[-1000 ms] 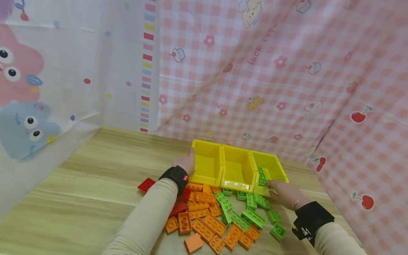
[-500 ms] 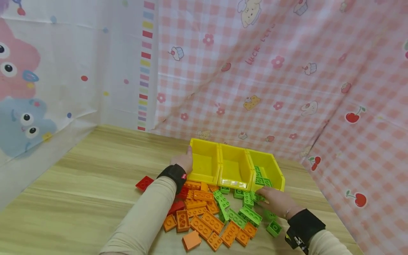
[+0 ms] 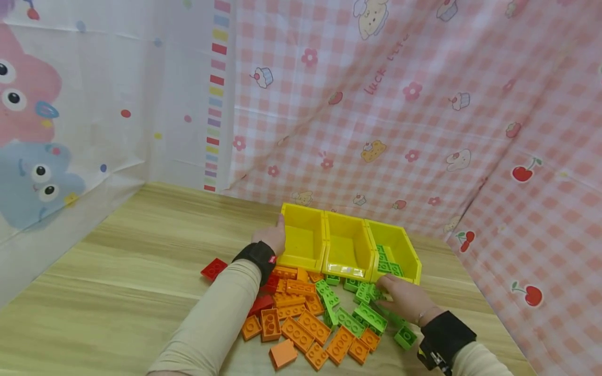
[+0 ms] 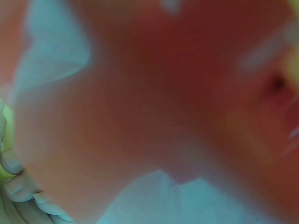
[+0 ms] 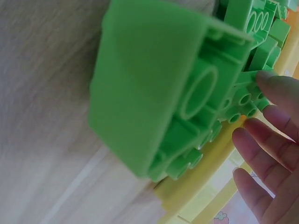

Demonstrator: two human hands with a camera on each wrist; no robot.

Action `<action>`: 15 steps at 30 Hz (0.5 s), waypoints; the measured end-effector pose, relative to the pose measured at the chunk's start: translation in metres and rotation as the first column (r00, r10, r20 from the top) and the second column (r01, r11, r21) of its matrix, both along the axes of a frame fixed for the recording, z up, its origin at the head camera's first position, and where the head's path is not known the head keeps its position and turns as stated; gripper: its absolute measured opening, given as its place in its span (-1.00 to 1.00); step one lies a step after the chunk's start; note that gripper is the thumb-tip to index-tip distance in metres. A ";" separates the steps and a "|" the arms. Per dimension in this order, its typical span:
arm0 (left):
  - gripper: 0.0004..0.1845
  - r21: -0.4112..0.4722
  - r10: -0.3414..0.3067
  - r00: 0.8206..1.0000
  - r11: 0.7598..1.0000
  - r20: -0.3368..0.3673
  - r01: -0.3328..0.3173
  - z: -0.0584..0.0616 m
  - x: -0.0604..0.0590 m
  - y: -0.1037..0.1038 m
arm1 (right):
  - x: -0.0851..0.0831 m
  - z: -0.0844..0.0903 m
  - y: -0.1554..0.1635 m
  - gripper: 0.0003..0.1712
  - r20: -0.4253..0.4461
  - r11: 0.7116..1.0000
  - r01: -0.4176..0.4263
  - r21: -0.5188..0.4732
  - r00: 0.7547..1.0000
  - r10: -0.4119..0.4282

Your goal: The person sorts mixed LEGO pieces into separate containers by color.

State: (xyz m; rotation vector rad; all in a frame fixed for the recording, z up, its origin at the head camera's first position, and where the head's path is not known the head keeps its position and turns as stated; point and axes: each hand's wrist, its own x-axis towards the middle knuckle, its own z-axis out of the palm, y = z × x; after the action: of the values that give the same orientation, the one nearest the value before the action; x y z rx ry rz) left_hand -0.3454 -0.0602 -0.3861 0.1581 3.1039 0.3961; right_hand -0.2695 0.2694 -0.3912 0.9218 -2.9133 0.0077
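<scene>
**Head view: hands at the yellow bins and the brick pile**

Head-camera footage is filled mostly by a pink checked plastic curtain (image 3: 400,115) hung behind a pale wood-grain table (image 3: 117,292). Three joined yellow plastic bins (image 3: 347,245) are set at the table's far edge; a few green bricks are seen inside the rightmost one. A spread of orange plastic building bricks (image 3: 301,326) is laid in front of the bins, with loose green plastic building bricks (image 3: 364,313) to their right and a lone red plastic brick (image 3: 213,269) well apart to the left. The left hand (image 3: 271,241) is rested against the leftmost bin's outer wall, fingers fairly straight, nothing clasped. The right hand (image 3: 404,298) is laid on the green bricks just before the rightmost bin; in the right wrist view its fingers (image 5: 273,140) are seen straight, touching a green brick but not closed round it.
</scene>
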 end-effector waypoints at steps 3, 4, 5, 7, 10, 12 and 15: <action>-0.18 0.005 0.004 1.000 1.000 -0.002 -0.004 0.001 0.001 0.000 | 0.001 -0.001 -0.003 -0.71 0.027 0.999 0.039 -0.014 0.999 -0.039; -0.18 0.004 0.005 1.000 1.000 -0.003 -0.005 0.002 0.002 0.000 | 0.001 -0.002 -0.004 -0.70 0.039 0.998 0.058 -0.015 0.998 -0.058; -0.18 0.005 0.005 1.000 1.000 -0.006 -0.005 0.002 0.002 0.000 | 0.001 -0.003 -0.004 -0.69 0.050 0.997 0.075 -0.017 0.996 -0.074; -0.19 0.004 0.004 1.000 1.000 -0.011 -0.004 0.003 0.003 0.000 | 0.001 -0.004 -0.006 -0.62 0.064 0.995 0.103 -0.018 0.993 -0.102; -0.20 0.004 0.006 1.000 1.000 -0.014 -0.006 0.003 0.004 0.000 | -0.001 -0.005 -0.008 -0.45 0.082 0.992 0.126 -0.025 0.989 -0.124; -0.20 0.001 0.007 1.000 1.000 -0.016 -0.007 0.002 0.003 0.000 | -0.002 -0.004 -0.007 -0.33 0.097 0.990 0.135 -0.041 0.987 -0.130; -0.20 -0.012 0.005 1.000 1.000 -0.020 -0.005 -0.002 -0.001 0.000 | -0.003 0.001 -0.003 -0.33 0.124 0.988 0.127 -0.087 0.985 -0.116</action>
State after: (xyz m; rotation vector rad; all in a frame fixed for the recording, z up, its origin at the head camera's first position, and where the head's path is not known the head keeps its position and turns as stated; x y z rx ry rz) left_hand -0.3460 -0.0598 -0.3879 0.1553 3.1260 0.3782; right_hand -0.2730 0.2665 -0.3904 0.7531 -3.0427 0.1978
